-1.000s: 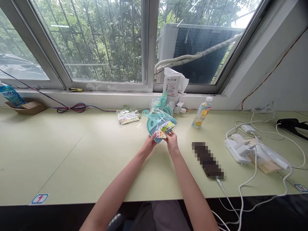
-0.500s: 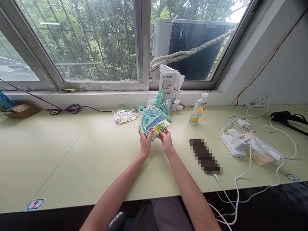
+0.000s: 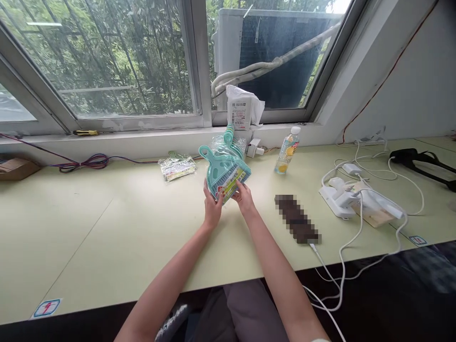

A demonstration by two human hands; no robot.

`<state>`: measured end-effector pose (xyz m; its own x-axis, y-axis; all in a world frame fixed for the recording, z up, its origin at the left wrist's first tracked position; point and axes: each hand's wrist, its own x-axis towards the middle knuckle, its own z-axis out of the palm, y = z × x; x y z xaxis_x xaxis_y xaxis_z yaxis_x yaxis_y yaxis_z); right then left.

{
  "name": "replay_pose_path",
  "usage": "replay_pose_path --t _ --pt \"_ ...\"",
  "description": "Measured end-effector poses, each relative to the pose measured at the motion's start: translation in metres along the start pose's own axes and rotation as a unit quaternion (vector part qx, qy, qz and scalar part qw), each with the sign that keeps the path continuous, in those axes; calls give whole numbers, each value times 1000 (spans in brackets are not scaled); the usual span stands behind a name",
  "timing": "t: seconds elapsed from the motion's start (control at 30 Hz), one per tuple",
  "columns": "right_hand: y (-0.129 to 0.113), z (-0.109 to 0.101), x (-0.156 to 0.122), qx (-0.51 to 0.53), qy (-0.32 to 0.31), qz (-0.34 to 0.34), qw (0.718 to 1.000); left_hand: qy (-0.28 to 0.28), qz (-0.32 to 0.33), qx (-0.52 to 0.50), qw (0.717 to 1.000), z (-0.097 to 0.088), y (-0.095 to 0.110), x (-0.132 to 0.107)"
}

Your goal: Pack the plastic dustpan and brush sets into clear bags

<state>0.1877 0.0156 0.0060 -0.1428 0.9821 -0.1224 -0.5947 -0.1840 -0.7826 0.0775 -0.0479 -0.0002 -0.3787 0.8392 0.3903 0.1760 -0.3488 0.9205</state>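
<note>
clamping a mint-green dustpan-and-brush set (image 3: 221, 166) between them, the left hand (image 3: 213, 210) and right hand (image 3: 245, 199) hold its labelled lower edge.

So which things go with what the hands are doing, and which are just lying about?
Go with it:
wrapped teal dustpan and brush, held by left hand and right hand
perhaps the teal stack behind

Seem just lying about:
drink bottle
white power strip
bundled cable
yellow-handled tool
blurred-out dark thing
</note>
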Motion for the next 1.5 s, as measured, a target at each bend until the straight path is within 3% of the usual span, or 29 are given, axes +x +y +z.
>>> replay_pose_path --t 0.17,0.27,0.47,0.53,0.77,0.93,1.07,1.23,1.33,1.43,1.5 --pt "-1 -8 6 20 27 27 999 -44 29 61 997 0 -3 -4" --pt "-1 -9 6 18 27 33 999 -39 33 64 997 -1 -3 -4" --pt "-6 -2 -3 -10 -118 -16 993 23 54 41 997 -9 -1 3" --pt "-6 -1 -4 -25 -130 -30 991 22 46 35 998 -11 -1 5" --pt "6 -1 -2 -9 -67 -64 996 -38 -24 -20 999 -11 -7 10" --pt "7 -2 0 -9 -31 -71 997 -120 -112 -117 979 -8 -13 11" --pt "7 -4 4 -18 -20 -64 998 -96 -180 -174 963 -14 -16 21" --pt "12 -3 6 -47 -43 -46 997 -95 -196 -157 963 -28 -16 30" --pt "12 -6 8 -44 -29 -37 998 -147 -211 -138 956 -30 -12 26" --pt "8 -11 10 -37 -20 -34 999 -225 -233 -160 933 -28 -8 22" --pt "6 -13 10 -34 -26 -32 999 -234 -238 -187 924 -27 -8 22"
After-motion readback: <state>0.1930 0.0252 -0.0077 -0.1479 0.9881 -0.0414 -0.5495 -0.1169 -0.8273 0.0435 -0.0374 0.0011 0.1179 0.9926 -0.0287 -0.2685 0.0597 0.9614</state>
